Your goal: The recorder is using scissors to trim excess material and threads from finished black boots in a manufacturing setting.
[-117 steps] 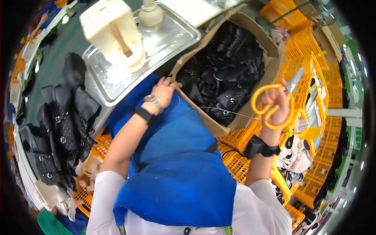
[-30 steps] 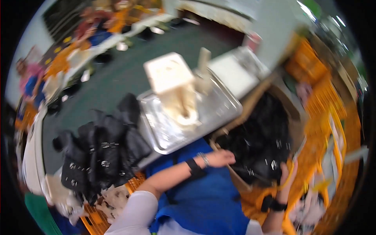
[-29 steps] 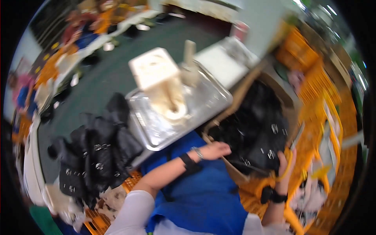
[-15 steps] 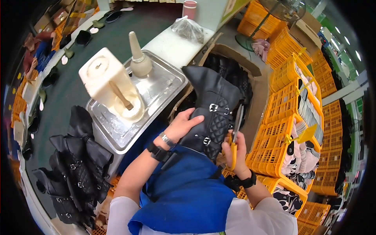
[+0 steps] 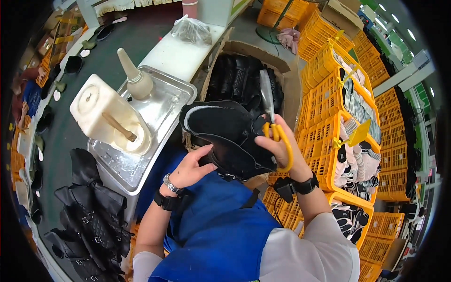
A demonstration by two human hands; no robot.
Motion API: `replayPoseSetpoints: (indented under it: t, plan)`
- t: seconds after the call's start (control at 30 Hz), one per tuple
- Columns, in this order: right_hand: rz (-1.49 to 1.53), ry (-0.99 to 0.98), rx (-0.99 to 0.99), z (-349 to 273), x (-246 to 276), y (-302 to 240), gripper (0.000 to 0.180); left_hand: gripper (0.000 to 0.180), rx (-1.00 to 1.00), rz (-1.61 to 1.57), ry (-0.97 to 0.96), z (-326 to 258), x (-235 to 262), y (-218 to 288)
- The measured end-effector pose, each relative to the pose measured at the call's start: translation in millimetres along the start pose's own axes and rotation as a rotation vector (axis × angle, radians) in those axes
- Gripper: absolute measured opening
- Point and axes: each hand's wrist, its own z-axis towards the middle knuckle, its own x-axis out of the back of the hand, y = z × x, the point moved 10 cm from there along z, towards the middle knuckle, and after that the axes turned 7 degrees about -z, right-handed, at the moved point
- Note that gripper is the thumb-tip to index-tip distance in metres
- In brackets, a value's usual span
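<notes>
A black boot upper [image 5: 225, 129] is tipped so that its wide opening and dark lining face up, with a pale strip along one edge. My right hand [image 5: 282, 148] has yellow-handled scissors [image 5: 284, 150] in its grip, the blades pointing up and away, and its thumb presses on the upper's right side. At the upper's near left edge is my left hand [image 5: 190, 169], its thumb and finger spread apart, fingertips against or just beside the edge. A buckle shows on the underside of the upper.
Left, a metal tray [image 5: 162, 155] bears a white glue container [image 5: 105, 113] with a brush and a pale squeeze bottle [image 5: 140, 84]. More boot uppers [image 5: 94, 216] lie on the left. A cardboard box [image 5: 289, 70] of black uppers stands ahead; yellow crates [image 5: 319, 155] of insoles are stacked right.
The upper has been turned from its buckled outer side to its open inside. My left hand has shifted from lying on it to its edge. The scissors stay in my right hand.
</notes>
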Motion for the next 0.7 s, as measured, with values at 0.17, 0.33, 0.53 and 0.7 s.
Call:
replayPoseSetpoints:
  t: [0.17, 0.33, 0.53, 0.7]
  plan:
    - [-0.042, 0.119, 0.037, 4.1, -1.6, 4.5, 0.04, 0.072, -0.242, 0.377, 0.405, -6.7, 7.7, 36.2]
    - [0.197, 0.305, -0.048, 5.0, 5.2, 36.3, 0.033, 0.092, -0.375, 0.759, 0.415, -9.2, -44.4, 64.6]
    - [0.352, 0.215, -0.08, -1.0, -16.0, 28.9, 0.026, 0.063, -0.333, 0.441, 0.647, -9.9, 10.1, 58.1]
    - [-0.118, 0.186, -0.028, -11.6, 44.3, 27.6, 0.039, 0.051, -0.054, -0.251, 0.413, -10.7, 46.4, 26.1]
